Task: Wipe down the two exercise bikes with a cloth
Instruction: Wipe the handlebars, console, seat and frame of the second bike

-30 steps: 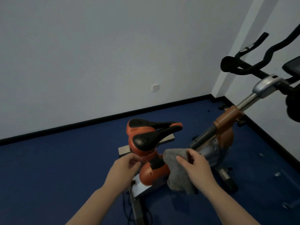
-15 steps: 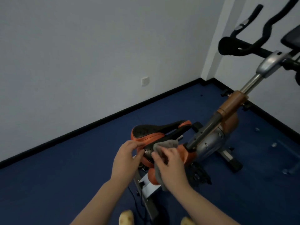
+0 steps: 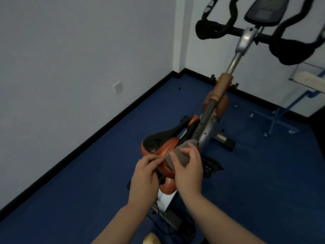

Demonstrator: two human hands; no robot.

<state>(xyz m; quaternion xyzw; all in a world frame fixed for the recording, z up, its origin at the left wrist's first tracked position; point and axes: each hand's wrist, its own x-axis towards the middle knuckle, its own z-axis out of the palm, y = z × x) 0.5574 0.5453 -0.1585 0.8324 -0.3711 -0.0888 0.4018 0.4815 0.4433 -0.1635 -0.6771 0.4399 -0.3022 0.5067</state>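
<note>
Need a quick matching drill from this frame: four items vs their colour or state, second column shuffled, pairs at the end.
Things:
1. cloth
2. saddle
3. handlebars
4. floor

Descriptions:
A. dark blue
B. grey, held by the right hand
C. black, at top right
D. orange sides with a black top

Pairs: 1-B, 2-D, 3-C, 4-A

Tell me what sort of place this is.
Probably a small workout room or home gym. An orange exercise bike with black handlebars and a console stands on blue carpet in a bare white-walled corner, and the right hand presses a grey cloth against its saddle.
</note>
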